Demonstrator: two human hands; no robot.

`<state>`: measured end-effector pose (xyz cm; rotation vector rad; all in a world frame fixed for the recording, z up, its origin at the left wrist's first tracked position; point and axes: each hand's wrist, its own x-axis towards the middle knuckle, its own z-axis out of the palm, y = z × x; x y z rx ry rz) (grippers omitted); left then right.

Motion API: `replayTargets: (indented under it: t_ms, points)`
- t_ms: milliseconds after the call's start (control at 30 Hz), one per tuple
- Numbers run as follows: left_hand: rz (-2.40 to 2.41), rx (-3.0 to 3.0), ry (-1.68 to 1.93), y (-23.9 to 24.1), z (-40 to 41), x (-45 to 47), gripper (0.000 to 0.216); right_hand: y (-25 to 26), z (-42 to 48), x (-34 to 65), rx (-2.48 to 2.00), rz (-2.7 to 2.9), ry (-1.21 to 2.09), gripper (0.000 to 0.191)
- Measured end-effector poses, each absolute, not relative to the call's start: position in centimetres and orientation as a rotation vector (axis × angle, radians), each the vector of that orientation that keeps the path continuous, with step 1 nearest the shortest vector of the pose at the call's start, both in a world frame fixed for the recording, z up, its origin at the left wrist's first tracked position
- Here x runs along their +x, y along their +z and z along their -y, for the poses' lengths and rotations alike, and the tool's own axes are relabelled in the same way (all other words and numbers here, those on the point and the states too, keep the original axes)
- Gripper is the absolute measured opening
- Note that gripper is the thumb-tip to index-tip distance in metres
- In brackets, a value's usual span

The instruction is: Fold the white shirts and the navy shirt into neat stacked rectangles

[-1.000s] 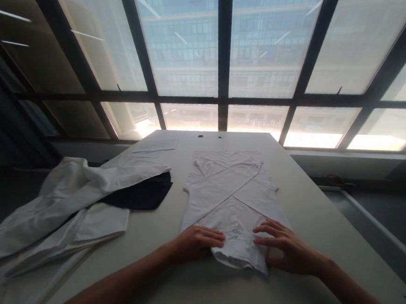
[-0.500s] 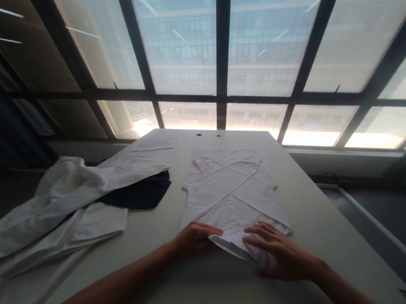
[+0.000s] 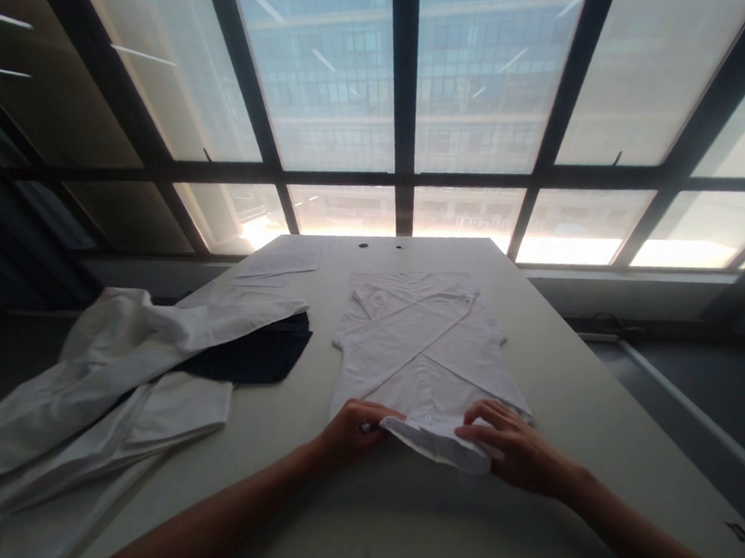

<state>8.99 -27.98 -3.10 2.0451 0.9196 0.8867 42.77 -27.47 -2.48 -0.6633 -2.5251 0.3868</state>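
A white shirt (image 3: 426,335) lies on the table with its sleeves folded across one another. Its near end, the collar or hem, I cannot tell which, is lifted a little off the tabletop. My left hand (image 3: 357,428) pinches the left side of that near edge between thumb and fingers. On the other side, my right hand (image 3: 505,444) has its fingers bent over the edge and grips the fabric. Between the two hands the raised edge sags in a shallow curve. Some fingertips are hidden behind the cloth.
White garments (image 3: 121,362) are heaped at the table's left, partly over a dark navy folded cloth (image 3: 257,352). Sheets of paper (image 3: 280,259) lie at the far left of the white table (image 3: 557,465). Tall windows (image 3: 478,81) stand beyond the far edge.
My right hand has gone from fingers laid over the shirt's near edge to gripping it. The edge is now lifted and turned up more. My left hand stays about where it was.
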Motion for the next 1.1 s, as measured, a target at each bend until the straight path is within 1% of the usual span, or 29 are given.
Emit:
replayTargets:
  t_ms: [67, 100, 167, 267, 400, 467, 567, 667, 767, 800, 900, 933, 1000, 1100]
  points:
    - [-0.905, 2.058, 0.896, -2.8, 28.0, 9.1, 0.033, -2.9, 27.2, 42.8, -0.698, 2.437, 0.423, 0.017]
    - [-0.91, 2.069, 0.899, -2.7, 28.0, 9.1, 0.033, -3.1, 27.1, 42.8, -0.717, 2.388, 0.451, 0.014]
    - [-0.955, 2.088, 0.895, -2.4, 28.0, 9.2, 0.035, -3.3, 26.9, 42.5, -0.768, 2.277, 0.526, 0.02]
    - [-1.085, 2.1, 0.904, -2.4, 27.9, 9.4, 0.047, -3.7, 26.4, 42.0, -0.903, 2.104, 0.642, 0.032]
    - [-1.299, 2.078, 0.944, -3.2, 27.4, 9.5, 0.052, -4.5, 25.5, 41.3, -1.156, 1.939, 0.598, 0.04]
    - [-1.381, 2.055, 0.929, -3.6, 27.3, 9.4, 0.053, -4.8, 25.2, 41.1, -1.253, 1.894, 0.587, 0.04]
    - [-1.433, 2.013, 0.898, -3.9, 27.3, 9.3, 0.051, -5.2, 25.0, 41.1, -1.29, 1.87, 0.63, 0.038]
    - [-1.461, 1.992, 0.889, -3.9, 27.4, 9.2, 0.049, -5.6, 24.9, 41.3, -1.266, 1.886, 0.687, 0.05]
    - [-1.462, 1.966, 0.911, -3.7, 27.4, 9.3, 0.033, -5.9, 24.7, 41.4, -1.267, 1.912, 0.697, 0.053]
    - [-1.457, 1.957, 0.927, -3.7, 27.4, 9.4, 0.03, -6.0, 24.6, 41.5, -1.275, 1.924, 0.681, 0.053]
    - [-1.452, 1.943, 0.96, -3.5, 27.4, 9.5, 0.053, -6.2, 24.4, 41.5, -1.3, 1.959, 0.626, 0.051]
    - [-1.452, 1.946, 0.953, -3.5, 27.3, 9.5, 0.057, -6.2, 24.5, 41.5, -1.303, 1.966, 0.61, 0.05]
    - [-1.465, 1.957, 0.927, -3.6, 27.2, 9.5, 0.06, -6.2, 24.5, 41.4, -1.305, 1.98, 0.577, 0.048]
    - [-1.508, 2.005, 0.872, -3.8, 27.0, 9.3, 0.059, -6.2, 24.6, 41.3, -1.325, 2.02, 0.517, 0.043]
